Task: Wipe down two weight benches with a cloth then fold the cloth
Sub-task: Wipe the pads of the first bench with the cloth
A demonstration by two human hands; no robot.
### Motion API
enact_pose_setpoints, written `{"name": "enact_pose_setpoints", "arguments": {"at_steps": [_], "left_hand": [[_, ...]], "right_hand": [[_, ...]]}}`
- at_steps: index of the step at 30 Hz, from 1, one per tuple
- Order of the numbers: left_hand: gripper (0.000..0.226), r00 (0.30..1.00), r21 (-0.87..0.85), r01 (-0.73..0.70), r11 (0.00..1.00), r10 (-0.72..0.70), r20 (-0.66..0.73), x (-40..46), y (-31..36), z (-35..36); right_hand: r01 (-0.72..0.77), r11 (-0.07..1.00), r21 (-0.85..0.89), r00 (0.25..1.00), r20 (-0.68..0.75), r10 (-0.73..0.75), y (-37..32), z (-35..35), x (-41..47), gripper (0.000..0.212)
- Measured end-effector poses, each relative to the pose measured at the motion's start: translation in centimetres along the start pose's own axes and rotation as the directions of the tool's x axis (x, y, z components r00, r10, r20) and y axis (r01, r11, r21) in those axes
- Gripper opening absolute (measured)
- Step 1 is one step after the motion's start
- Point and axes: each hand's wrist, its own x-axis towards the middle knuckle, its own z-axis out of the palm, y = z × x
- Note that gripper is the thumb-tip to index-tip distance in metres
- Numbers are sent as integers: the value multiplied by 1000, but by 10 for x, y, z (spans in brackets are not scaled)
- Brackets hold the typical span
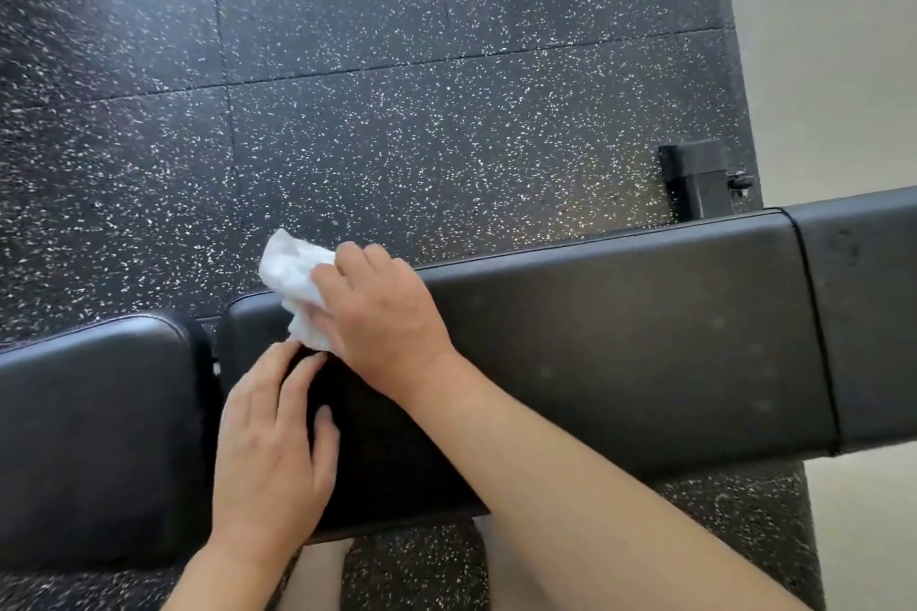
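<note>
Across the lower frame runs the bench (620, 337), a black padded worktop whose long axis goes left to right, rising slightly toward the right. A narrow gap splits it into a shorter seat pad (94, 432) on the left and the long pad the hands work on. The cloth (293, 283), white and crumpled, sits at the long pad's left end near its far edge, part of it sticking out beyond that edge. The right hand (382, 313) lies on top of the cloth, fingers curled, pressing it to the pad. The left hand (270, 452) rests open and flat on the pad just nearer the body, holding nothing, fingertips almost meeting the cloth. Most unwiped padding stretches off to the right, so I judge the right hand is set to sweep that way along the bench
</note>
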Motion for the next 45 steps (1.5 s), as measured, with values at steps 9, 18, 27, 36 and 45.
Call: {"name": "enact_pose_setpoints", "arguments": {"at_steps": [9,18,27,36,45], "left_hand": [[48,997,-139,76,987,-80,-22,11,-23,-8],[45,997,-99,73,992,-76,-29,6,-87,-28],[42,996,-195,84,977,-86,1,4,-99,-33],[42,988,-187,124,974,-139,-70,16,-69,-27],[41,957,-338,177,924,-242,-159,25,-29,6]], "right_hand": [[-287,935,-207,957,-95,273,121,-60,-30,31],[-192,969,-155,981,10,196,-44,33,39,29],[-102,988,-116,893,427,142,-100,67,91,32],[-205,978,-18,862,469,190,-17,7,73,39],[-302,928,-218,792,484,371,51,-23,43,41]]}}
